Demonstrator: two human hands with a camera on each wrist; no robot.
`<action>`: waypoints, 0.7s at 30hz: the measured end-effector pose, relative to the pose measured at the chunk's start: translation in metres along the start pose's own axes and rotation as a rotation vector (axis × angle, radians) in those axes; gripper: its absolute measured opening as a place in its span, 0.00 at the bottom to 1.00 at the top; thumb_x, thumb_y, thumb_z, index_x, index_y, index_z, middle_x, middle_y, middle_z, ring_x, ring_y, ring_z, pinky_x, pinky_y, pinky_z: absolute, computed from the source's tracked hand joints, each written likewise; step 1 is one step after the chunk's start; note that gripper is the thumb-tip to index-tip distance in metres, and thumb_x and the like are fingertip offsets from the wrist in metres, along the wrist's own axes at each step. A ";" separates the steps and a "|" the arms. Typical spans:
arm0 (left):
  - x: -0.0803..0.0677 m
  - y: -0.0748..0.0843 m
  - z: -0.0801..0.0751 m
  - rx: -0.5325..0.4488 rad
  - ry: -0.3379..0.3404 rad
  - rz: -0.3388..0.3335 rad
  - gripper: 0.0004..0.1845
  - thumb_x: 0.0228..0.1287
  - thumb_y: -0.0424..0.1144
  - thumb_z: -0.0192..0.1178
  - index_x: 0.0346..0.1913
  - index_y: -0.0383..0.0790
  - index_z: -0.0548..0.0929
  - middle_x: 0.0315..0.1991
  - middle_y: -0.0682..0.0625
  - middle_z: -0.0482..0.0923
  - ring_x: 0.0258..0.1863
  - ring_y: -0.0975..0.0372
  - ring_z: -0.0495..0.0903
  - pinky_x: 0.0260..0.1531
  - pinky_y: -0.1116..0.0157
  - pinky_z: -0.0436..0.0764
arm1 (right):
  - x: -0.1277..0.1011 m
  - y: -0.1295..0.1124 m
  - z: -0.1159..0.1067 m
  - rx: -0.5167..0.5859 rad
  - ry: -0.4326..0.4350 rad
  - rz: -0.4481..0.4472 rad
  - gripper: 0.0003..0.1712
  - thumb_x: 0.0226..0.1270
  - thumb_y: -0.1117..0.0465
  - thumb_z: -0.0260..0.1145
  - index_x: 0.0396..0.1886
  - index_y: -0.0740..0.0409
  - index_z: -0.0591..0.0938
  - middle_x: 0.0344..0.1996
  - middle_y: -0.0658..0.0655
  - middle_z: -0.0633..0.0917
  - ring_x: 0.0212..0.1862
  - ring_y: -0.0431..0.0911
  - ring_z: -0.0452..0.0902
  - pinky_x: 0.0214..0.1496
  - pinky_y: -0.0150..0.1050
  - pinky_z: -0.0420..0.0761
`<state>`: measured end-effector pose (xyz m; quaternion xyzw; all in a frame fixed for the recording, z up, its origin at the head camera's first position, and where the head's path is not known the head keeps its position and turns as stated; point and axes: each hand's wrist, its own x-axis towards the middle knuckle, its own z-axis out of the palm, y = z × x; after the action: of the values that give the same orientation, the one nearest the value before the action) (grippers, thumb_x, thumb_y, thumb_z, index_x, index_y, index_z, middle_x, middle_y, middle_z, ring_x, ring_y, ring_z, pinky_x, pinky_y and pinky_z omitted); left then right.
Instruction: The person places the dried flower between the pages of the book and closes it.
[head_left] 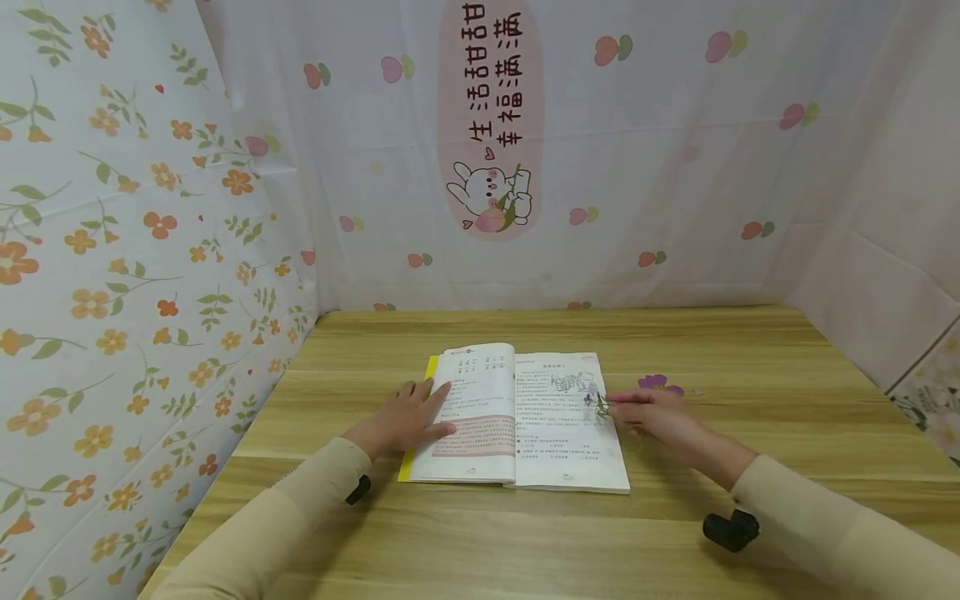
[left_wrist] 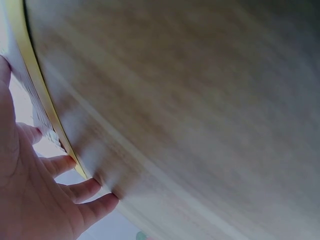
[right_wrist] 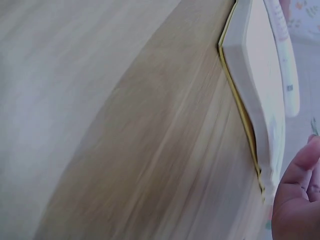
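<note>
An open book [head_left: 480,383] with printed pages and a yellow cover lies in the middle of the table. My left hand [head_left: 408,414] rests on the left page's outer edge with its fingers spread; in the left wrist view, some fingertips reach past the yellow cover edge [left_wrist: 47,102]. Over the right page, my right hand [head_left: 660,421] pinches a small sprig [head_left: 602,405] with green stems and purple petals between thumb and fingers. Only a green tip [right_wrist: 314,126] of the sprig shows in the right wrist view, above the fingertips.
A purple flower [head_left: 660,384] lies on the wooden table [head_left: 465,542], just beyond my right hand. Patterned white cloth [head_left: 360,183] hangs behind the table, and a floral cloth [head_left: 135,317] hangs along its left side. Black wrist devices [head_left: 731,531] sit under both sleeves.
</note>
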<state>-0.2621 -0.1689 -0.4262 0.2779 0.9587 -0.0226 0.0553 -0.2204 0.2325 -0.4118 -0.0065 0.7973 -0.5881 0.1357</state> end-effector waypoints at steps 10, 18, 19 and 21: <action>0.001 -0.002 0.002 0.004 0.001 -0.008 0.42 0.70 0.66 0.44 0.76 0.42 0.55 0.70 0.35 0.58 0.63 0.39 0.63 0.57 0.44 0.67 | 0.019 -0.009 0.029 0.084 0.035 0.046 0.25 0.65 0.56 0.69 0.58 0.65 0.78 0.42 0.50 0.82 0.42 0.46 0.74 0.44 0.39 0.73; 0.001 -0.002 0.003 -0.004 0.000 -0.014 0.42 0.70 0.66 0.44 0.77 0.42 0.55 0.70 0.35 0.57 0.64 0.40 0.62 0.58 0.44 0.67 | 0.031 -0.019 0.051 0.144 0.028 0.104 0.23 0.65 0.58 0.69 0.56 0.64 0.79 0.39 0.52 0.79 0.38 0.46 0.69 0.40 0.38 0.69; 0.001 -0.003 0.003 -0.006 0.002 -0.011 0.42 0.70 0.66 0.44 0.76 0.42 0.55 0.70 0.35 0.57 0.63 0.40 0.63 0.58 0.44 0.67 | 0.033 -0.020 0.053 0.144 0.030 0.104 0.23 0.64 0.58 0.70 0.56 0.64 0.79 0.38 0.52 0.79 0.38 0.46 0.70 0.40 0.38 0.70; 0.001 -0.003 0.002 -0.008 0.002 -0.009 0.42 0.70 0.66 0.44 0.77 0.42 0.55 0.70 0.34 0.57 0.63 0.39 0.62 0.58 0.44 0.67 | 0.037 -0.022 0.057 0.141 0.031 0.100 0.23 0.64 0.58 0.70 0.55 0.64 0.80 0.38 0.53 0.80 0.37 0.45 0.71 0.38 0.37 0.70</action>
<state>-0.2640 -0.1707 -0.4285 0.2736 0.9601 -0.0186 0.0554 -0.2461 0.1664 -0.4146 0.0519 0.7554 -0.6351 0.1526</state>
